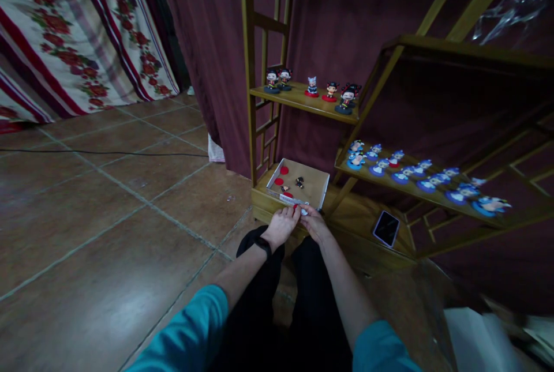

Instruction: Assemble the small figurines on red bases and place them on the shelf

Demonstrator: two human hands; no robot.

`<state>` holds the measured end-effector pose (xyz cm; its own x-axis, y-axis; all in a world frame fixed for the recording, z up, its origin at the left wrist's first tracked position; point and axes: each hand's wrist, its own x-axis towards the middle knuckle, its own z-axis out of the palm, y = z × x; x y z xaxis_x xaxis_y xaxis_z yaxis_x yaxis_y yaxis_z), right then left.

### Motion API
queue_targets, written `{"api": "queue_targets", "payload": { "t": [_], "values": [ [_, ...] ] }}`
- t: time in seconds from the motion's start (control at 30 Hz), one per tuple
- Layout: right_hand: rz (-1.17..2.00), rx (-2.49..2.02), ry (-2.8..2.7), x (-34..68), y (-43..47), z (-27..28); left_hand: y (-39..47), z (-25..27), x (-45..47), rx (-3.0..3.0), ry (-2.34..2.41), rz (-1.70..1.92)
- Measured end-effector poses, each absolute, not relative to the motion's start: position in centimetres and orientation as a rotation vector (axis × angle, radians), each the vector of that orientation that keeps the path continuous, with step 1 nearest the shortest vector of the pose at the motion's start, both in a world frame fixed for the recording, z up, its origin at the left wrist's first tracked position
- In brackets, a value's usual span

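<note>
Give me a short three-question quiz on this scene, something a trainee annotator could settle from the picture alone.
1. Multiple choice: what do the left hand and right hand hold together?
A) a long green pen
B) a small, partly red item
C) a large book

2. True or false: the phone lies to the right of the open box as the camera sees it.

3. Fill in: the dark wristband is on the ____ wrist.

Key: 1 B; 2 true; 3 left.
</note>
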<state>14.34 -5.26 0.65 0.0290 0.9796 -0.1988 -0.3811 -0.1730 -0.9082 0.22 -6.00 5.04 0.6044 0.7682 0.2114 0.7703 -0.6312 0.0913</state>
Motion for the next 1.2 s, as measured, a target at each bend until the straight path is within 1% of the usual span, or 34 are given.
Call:
{"api": "queue_targets", "payload": {
  "t": [0.43,0.67,1.0,1.1,1.2],
  "values": [
    [1.456,-1.072,-0.763,14.6,-5.9,1.0,-6.6,4.7,0.0,-2.815,-1.261,-0.41],
    [1.479,-1.055,-0.757,14.6,-6.1,1.1,-6.3,5.0,-0.3,-2.888,-1.319,-0.474],
    [1.488,-0.99,-0.702,14.4,-5.9,0.9,-5.8,4.7,-0.4,-2.989,-1.608,-0.676],
    [1.471,-0.981,-0.691,14.5,-6.0,0.8,-5.3,4.1,-0.4,-3.011,-1.671,-0.821],
    [1.464,-0.975,-0.687,14.4,-6.0,0.8,-4.8,3.6,-0.4,-3.061,-1.704,-1.062]
  ]
}}
